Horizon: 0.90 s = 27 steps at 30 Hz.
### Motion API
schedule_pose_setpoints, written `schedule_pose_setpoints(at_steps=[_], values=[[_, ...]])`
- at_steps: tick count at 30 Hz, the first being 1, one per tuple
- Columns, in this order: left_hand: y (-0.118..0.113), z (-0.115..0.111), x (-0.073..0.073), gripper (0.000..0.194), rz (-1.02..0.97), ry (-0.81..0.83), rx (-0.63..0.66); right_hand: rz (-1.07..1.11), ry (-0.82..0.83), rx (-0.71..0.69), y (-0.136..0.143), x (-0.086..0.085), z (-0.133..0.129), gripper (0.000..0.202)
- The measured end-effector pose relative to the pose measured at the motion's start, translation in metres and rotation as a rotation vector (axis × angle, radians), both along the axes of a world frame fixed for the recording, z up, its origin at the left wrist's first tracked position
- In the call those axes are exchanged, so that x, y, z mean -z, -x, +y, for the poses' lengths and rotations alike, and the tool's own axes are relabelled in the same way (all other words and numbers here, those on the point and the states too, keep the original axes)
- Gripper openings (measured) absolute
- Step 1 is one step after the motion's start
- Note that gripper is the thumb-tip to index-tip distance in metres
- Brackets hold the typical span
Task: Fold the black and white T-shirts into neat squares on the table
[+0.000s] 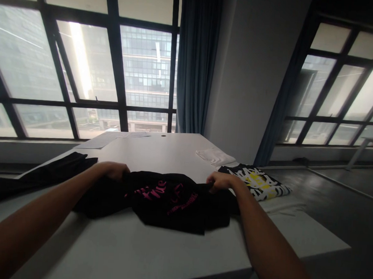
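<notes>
The black garment (180,202) lies over the middle of the desk (154,255), its long axis running left to right across the person's view, its pink lettering (156,190) facing the person and slanting up toward the right. The left hand (115,170) is curled at the garment's upper left, fingertips lost in the dark fabric but the grip apparently closed on it; the right hand (220,182) has its grip pinched tight on the upper right edge. The upper edge sags a little between them, and whether the blurred lower edge touches the desk I cannot tell. White desk top shows on the near side of the garment, as far as the desk's near edge, and a longer stretch runs beyond it. Just left of the garment lies a dark cloth (54,171); to its right is a black, white and yellow printed garment (259,182), with a white folded cloth (215,156) behind that. Papers (99,141) lie beyond the garment to the left. Farther behind it stand large windows (146,65), a blue curtain (196,60) and a pale pillar (250,67).
</notes>
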<state>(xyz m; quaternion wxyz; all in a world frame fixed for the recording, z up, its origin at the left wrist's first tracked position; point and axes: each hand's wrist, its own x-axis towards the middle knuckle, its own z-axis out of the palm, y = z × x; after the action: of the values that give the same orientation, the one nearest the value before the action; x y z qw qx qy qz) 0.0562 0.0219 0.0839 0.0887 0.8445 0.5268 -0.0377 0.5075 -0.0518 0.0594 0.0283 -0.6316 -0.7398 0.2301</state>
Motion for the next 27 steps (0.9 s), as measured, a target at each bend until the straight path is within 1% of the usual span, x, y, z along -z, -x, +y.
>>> schedule_pose_setpoints(at_steps=[1, 2, 3, 5, 6, 7, 8, 9, 10, 11, 12, 13, 14, 15, 16, 17, 19, 21, 22, 24, 26, 27], values=[[0.011, -0.006, -0.016, 0.03, 0.026, 0.186, 0.017, 0.004, 0.021, -0.001, -0.007, -0.008, -0.005, 0.025], [0.024, -0.013, -0.033, 0.032, 0.011, 0.327, 0.01, 0.009, 0.029, 0.001, -0.014, -0.016, -0.009, 0.024], [0.037, -0.019, -0.051, 0.035, -0.001, 0.424, -0.036, 0.013, 0.043, -0.004, -0.019, -0.025, -0.012, 0.023], [0.061, -0.027, -0.087, 0.039, -0.082, 0.497, -0.148, 0.019, 0.074, -0.02, -0.025, -0.044, -0.01, 0.025], [0.07, -0.028, -0.103, 0.041, -0.123, 0.527, -0.187, 0.02, 0.076, -0.027, -0.024, -0.053, -0.006, 0.026], [0.076, -0.027, -0.116, 0.042, -0.159, 0.508, -0.222, 0.021, 0.05, -0.013, -0.021, -0.062, 0.001, 0.028], [0.08, -0.024, -0.125, 0.044, -0.195, 0.399, -0.275, 0.017, -0.022, 0.027, -0.014, -0.071, 0.01, 0.03], [0.08, -0.018, -0.131, 0.047, -0.224, 0.206, -0.342, 0.009, -0.137, 0.093, -0.005, -0.078, 0.021, 0.033], [0.077, -0.01, -0.133, 0.051, -0.241, -0.061, -0.413, -0.005, -0.315, 0.217, 0.007, -0.084, 0.033, 0.036], [0.072, -0.002, -0.133, 0.056, -0.244, -0.358, -0.482, -0.035, -0.552, 0.349, 0.02, -0.088, 0.044, 0.04], [0.065, 0.007, -0.129, 0.062, -0.233, -0.631, -0.534, -0.059, -0.737, 0.431, 0.035, -0.09, 0.055, 0.045], [0.057, 0.016, -0.123, 0.067, -0.202, -0.802, -0.555, -0.077, -0.871, 0.467, 0.05, -0.09, 0.064, 0.049], [0.049, 0.023, -0.115, 0.071, -0.175, -0.858, -0.562, -0.089, -0.951, 0.467, 0.064, -0.088, 0.071, 0.053], [0.041, 0.029, -0.105, 0.071, -0.147, -0.838, -0.551, -0.098, -0.975, 0.433, 0.077, -0.083, 0.075, 0.055], [0.034, 0.034, -0.093, 0.068, -0.118, -0.769, -0.526, -0.108, -0.961, 0.373, 0.088, -0.075, 0.078, 0.056], [0.029, 0.036, -0.079, 0.065, -0.095, -0.695, -0.499, -0.122, -0.91, 0.303, 0.097, -0.066, 0.079, 0.055], [0.022, 0.036, -0.048, 0.062, -0.043, -0.54, -0.431, -0.17, -0.755, 0.16, 0.109, -0.04, 0.078, 0.05], [0.02, 0.03, -0.015, 0.067, 0.019, -0.359, -0.353, -0.24, -0.62, 0.063, 0.113, -0.011, 0.076, 0.048], [0.021, 0.025, 0.001, 0.072, 0.042, -0.272, -0.316, -0.277, -0.574, 0.036, 0.112, 0.004, 0.076, 0.049], [0.023, 0.015, 0.029, 0.079, 0.05, -0.156, -0.267, -0.328, -0.494, 0.04, 0.107, 0.029, 0.078, 0.053], [0.025, 0.004, 0.048, 0.08, 0.042, -0.104, -0.233, -0.345, -0.433, 0.061, 0.099, 0.046, 0.084, 0.055], [0.025, -0.002, 0.054, 0.078, 0.042, -0.102, -0.219, -0.348, -0.418, 0.067, 0.095, 0.052, 0.087, 0.056]])
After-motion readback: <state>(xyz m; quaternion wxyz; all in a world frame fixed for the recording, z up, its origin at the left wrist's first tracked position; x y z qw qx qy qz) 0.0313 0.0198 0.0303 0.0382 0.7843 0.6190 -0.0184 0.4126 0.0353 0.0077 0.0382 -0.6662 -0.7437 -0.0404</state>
